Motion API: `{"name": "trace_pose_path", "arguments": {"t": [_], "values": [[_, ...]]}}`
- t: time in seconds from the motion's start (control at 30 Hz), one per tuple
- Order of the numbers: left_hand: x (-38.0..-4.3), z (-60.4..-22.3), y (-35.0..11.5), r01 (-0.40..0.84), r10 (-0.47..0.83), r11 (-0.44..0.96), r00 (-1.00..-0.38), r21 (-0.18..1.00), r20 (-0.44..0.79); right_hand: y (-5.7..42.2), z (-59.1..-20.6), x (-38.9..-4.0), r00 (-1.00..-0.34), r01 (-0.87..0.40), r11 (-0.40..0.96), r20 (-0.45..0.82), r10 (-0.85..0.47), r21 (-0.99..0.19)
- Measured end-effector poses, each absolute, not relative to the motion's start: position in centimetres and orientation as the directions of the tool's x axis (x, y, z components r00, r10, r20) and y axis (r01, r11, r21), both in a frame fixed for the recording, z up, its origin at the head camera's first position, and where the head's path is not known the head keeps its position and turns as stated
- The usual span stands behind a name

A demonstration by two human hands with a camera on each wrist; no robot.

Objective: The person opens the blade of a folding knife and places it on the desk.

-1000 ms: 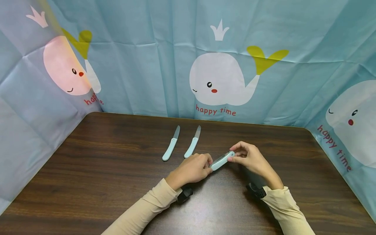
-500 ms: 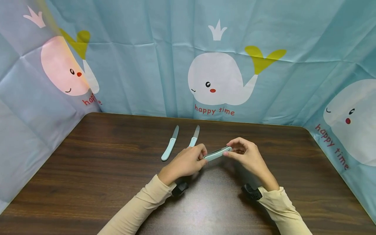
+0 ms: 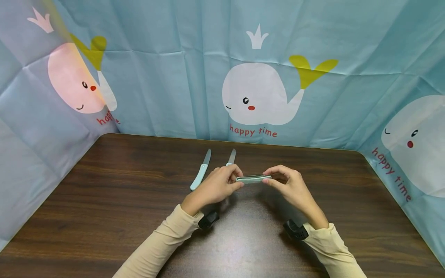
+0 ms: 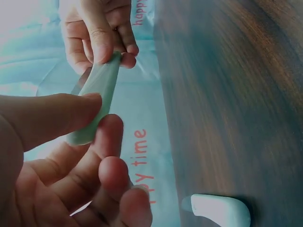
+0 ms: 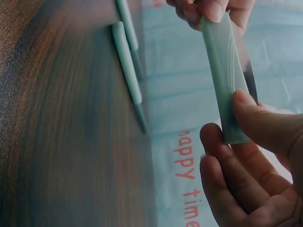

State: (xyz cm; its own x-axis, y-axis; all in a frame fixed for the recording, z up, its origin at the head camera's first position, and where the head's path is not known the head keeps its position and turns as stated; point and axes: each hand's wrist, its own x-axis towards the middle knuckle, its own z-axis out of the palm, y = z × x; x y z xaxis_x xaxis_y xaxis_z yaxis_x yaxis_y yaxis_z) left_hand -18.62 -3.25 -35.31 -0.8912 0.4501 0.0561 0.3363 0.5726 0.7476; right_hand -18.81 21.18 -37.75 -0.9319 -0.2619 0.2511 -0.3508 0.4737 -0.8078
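Observation:
Both hands hold one pale mint folding knife (image 3: 253, 179) above the table. My left hand (image 3: 216, 186) pinches one end between thumb and fingers; my right hand (image 3: 290, 185) pinches the other. Its blade lies folded along the handle, a dark strip of it showing beside the handle (image 5: 220, 71) in the right wrist view. Two matching knives lie unfolded behind my left hand, blades toward the back: the left knife (image 3: 200, 175) is mostly visible. My left hand covers most of the right knife's handle, leaving its blade (image 3: 231, 155) in sight.
The dark wood-grain table (image 3: 114, 200) ends at the back against a light blue curtain (image 3: 156, 96) printed with whales. A black device (image 3: 208, 220) sits at the left wrist, another black device (image 3: 295, 229) at the right.
Both hands have moved left and farther back with the folding knife, which has turned from slanted to nearly level. My left hand now hides the right knife's handle.

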Motion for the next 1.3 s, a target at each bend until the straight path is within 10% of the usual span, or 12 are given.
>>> {"name": "trace_pose_path", "arguments": {"t": [0.57, 1.3], "values": [[-19.3, -35.4, -3.7, 0.333, 0.471, 0.403, -0.874, 0.853, 0.118, 21.0, -37.7, -18.9, -0.944, -0.294, 0.461, 0.178, -0.278, -0.837], [-18.9, -36.1, -2.9, 0.361, 0.519, 0.474, -0.851, 0.803, 0.077, 19.9, -38.1, -18.4, -0.835, -0.548, 0.498, 0.409, -0.367, -0.672]]}}
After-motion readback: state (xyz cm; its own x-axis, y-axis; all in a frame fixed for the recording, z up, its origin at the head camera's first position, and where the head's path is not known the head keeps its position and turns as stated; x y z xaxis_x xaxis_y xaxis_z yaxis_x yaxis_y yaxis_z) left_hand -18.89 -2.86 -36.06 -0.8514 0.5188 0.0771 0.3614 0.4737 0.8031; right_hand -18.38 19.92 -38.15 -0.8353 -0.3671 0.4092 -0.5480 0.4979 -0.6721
